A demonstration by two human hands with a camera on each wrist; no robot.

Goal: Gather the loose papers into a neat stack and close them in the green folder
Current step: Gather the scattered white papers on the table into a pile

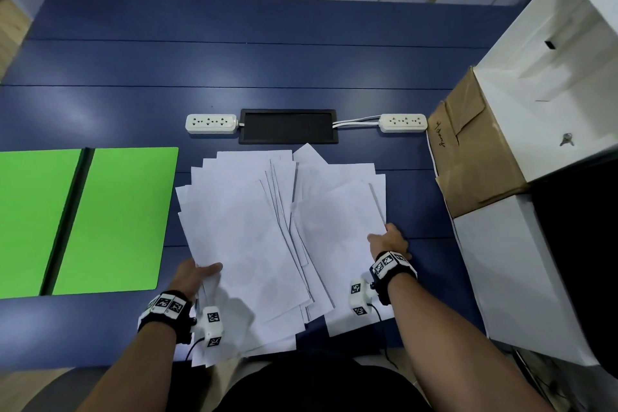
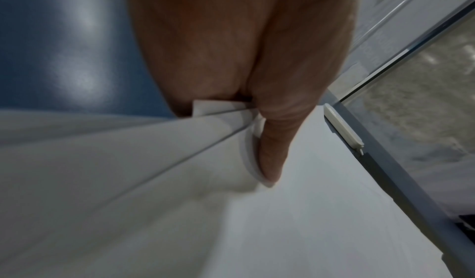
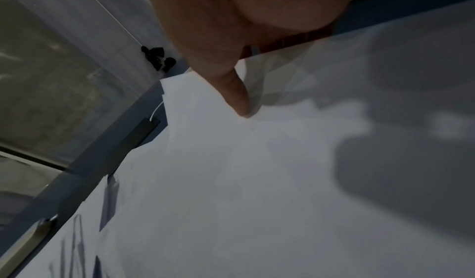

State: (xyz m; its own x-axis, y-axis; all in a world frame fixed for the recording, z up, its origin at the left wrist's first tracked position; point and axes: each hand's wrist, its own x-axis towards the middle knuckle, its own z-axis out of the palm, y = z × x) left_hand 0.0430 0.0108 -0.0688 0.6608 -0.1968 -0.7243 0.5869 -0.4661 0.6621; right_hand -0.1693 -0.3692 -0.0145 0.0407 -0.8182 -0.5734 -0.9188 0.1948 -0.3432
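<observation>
Your left hand pinches the left edge of the fanned loose papers with thumb on top, your right hand grips their right edge likewise, and the green folder lies open to their left on the blue table.

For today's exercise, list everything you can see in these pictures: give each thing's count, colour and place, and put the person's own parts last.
Loose sheets of white paper: many, white, fanned out unevenly at the table's near middle.
Green plastic folder: one, bright green, lying open on the left.
Blue table: one, dark blue, under everything.
White power strips: two, white, either side of the black cable hatch.
Brown cardboard box: one, brown, right edge.
White boxes: at least two, right side.
Left hand: pinches the sheets' left edge, thumb on top.
Right hand: holds the sheets' right edge, thumb on top.
</observation>
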